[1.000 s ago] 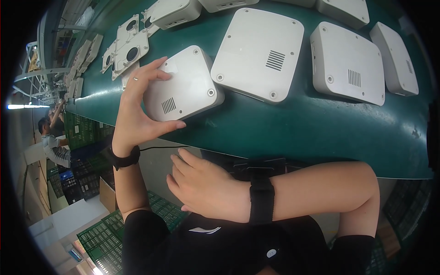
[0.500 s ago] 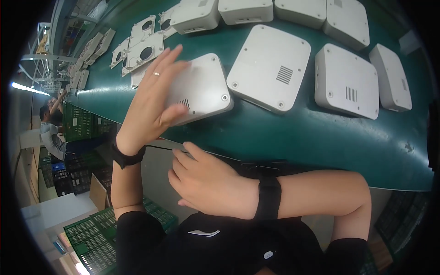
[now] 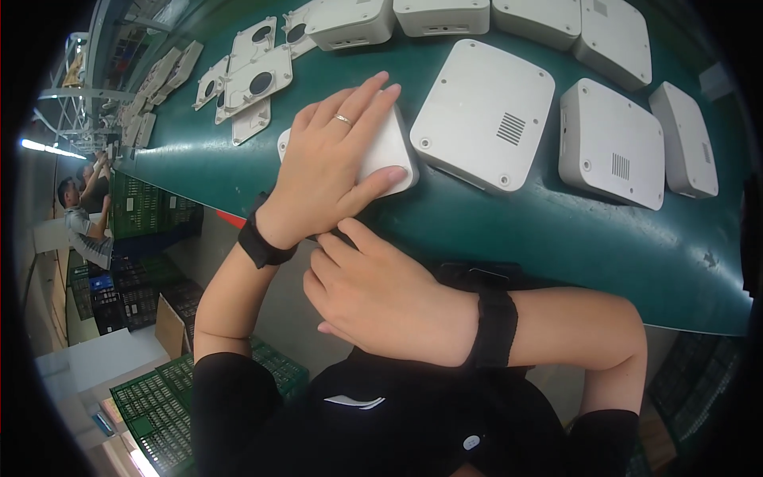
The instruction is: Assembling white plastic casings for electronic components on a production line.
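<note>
My left hand (image 3: pixel 330 163), with a ring on one finger and a black wristband, lies flat over a white plastic housing (image 3: pixel 391 151) near the bench's front edge. Most of that housing is hidden under the palm; its right side and a left corner show. My right hand (image 3: pixel 362 286) hangs just off the bench edge, close to my left wrist. Its fingers are loosely bent and apart, with nothing visible in them. To the right of my left hand rests a larger white housing (image 3: pixel 482 111), vent slots and screw holes facing up.
Two more housings (image 3: pixel 612 143) (image 3: pixel 685 141) stand farther right on the green bench (image 3: pixel 509 238). Several housings (image 3: pixel 441 16) line the back. White cover plates (image 3: pixel 254 83) with dark round parts lie left. Green crates (image 3: pixel 159 413) are below left. Two people (image 3: pixel 83 215) work in the distance.
My left hand has shifted right and come down flat over the housing, covering more of it. My right hand has moved slightly right. The other bench items sit slightly shifted in the picture.
</note>
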The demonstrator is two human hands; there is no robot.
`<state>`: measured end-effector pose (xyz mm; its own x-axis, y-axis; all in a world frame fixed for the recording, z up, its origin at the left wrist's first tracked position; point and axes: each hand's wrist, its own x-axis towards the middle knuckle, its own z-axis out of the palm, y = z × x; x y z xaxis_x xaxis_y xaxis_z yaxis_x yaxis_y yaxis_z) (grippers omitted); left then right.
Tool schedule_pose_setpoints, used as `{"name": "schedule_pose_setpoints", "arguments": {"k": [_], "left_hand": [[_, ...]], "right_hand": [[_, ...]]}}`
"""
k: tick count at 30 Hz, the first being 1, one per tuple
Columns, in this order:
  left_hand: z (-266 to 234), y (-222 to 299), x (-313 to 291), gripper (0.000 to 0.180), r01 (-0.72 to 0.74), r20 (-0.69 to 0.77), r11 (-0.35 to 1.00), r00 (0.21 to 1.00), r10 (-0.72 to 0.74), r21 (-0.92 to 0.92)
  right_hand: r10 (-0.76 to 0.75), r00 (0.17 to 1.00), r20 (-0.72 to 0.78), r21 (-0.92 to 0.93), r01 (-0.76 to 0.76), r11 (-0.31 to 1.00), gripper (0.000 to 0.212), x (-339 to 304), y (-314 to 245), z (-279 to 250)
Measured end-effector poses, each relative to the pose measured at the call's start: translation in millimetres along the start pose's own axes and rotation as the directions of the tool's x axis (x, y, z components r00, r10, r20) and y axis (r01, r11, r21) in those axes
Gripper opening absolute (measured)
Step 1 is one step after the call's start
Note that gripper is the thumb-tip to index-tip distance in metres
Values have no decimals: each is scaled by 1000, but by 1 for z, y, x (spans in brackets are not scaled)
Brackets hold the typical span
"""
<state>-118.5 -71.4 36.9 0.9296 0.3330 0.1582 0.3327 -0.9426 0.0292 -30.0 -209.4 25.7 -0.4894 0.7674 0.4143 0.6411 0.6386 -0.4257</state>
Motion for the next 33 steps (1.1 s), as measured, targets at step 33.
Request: {"name": "schedule_pose_setpoints", "arguments": {"k": [33], "left_hand": [[-121, 25, 41, 88, -308, -273, 885, 937, 219, -349]], "right_hand": [[615, 775, -149, 923, -113, 367, 77, -53, 42, -109]]}}
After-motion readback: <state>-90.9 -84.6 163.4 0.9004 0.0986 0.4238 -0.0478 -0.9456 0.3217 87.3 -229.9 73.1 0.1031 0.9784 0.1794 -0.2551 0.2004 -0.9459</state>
